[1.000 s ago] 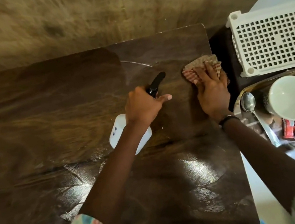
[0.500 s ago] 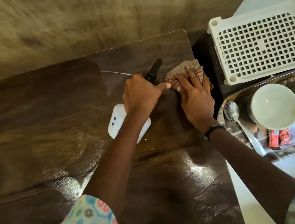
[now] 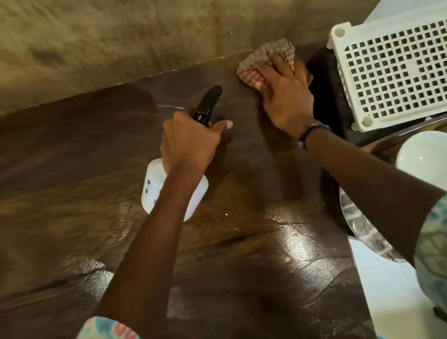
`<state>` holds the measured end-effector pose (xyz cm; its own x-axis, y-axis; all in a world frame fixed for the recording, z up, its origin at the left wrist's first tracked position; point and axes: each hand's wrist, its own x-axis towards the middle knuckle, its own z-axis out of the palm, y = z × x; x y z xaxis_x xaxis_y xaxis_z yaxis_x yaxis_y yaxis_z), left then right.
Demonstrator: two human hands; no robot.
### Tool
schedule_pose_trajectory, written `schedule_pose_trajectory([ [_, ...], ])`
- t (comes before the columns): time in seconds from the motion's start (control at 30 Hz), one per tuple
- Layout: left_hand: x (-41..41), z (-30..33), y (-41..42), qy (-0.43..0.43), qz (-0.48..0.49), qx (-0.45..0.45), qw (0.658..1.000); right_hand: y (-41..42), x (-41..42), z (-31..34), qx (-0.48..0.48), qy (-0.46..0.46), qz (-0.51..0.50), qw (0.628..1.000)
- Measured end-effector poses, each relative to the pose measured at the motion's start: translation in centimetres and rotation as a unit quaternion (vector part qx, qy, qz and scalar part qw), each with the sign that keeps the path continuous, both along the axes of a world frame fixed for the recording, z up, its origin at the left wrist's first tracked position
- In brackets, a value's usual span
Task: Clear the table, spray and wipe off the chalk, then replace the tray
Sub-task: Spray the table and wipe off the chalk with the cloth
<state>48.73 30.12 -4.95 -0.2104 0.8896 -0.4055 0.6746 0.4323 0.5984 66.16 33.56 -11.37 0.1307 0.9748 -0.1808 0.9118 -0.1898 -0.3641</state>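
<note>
A dark wooden table (image 3: 42, 201) fills the view, with wet shiny patches near its front. My left hand (image 3: 190, 142) grips the black trigger head of a white spray bottle (image 3: 157, 193) held just above the table's middle. My right hand (image 3: 286, 92) presses flat on a checked cloth (image 3: 257, 64) at the table's far right corner. A thin white chalk line (image 3: 171, 106) shows just left of the bottle's nozzle.
A white plastic basket (image 3: 408, 71) stands upside down to the right of the table. Below it a metal tray (image 3: 357, 223) carries a white bowl (image 3: 436, 161) and other items. A rough brown wall (image 3: 131, 27) runs behind the table.
My right hand has pushed the cloth away from me, from beside the bottle's nozzle to the table's far right corner. My left hand still holds the bottle in about the same place.
</note>
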Motion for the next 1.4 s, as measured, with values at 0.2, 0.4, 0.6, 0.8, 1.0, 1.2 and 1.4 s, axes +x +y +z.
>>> schedule_pose_trajectory([
  [0.2,-3.0,0.3,0.1,-0.013,0.008,-0.005,1.000,2.1,-6.4,-0.7,0.014,0.001,0.142,0.990],
  [0.4,-4.7,0.6,0.0,-0.012,0.015,-0.001,1.000,-3.5,-1.9,-1.2,0.057,0.013,0.311,0.949],
  [0.6,-7.3,0.6,0.0,-0.032,0.036,0.010,0.999,-0.5,0.2,-1.0,0.053,-0.019,0.137,0.989],
  [0.8,-10.2,0.7,-0.2,-0.035,0.045,0.022,0.998,4.4,-11.0,-0.6,0.029,-0.010,0.135,0.990],
  [1.0,-11.6,0.6,-0.7,-0.026,0.041,0.042,0.998,0.9,-16.4,-0.9,0.053,0.022,0.303,0.951],
  [1.2,-11.3,0.9,-0.4,-0.030,0.034,0.033,0.998,-4.9,-7.8,-1.3,0.089,0.002,0.402,0.911],
  [1.4,-10.7,0.7,-0.4,-0.044,0.016,0.029,0.998,0.3,-6.0,-1.2,0.061,-0.013,0.205,0.977],
])
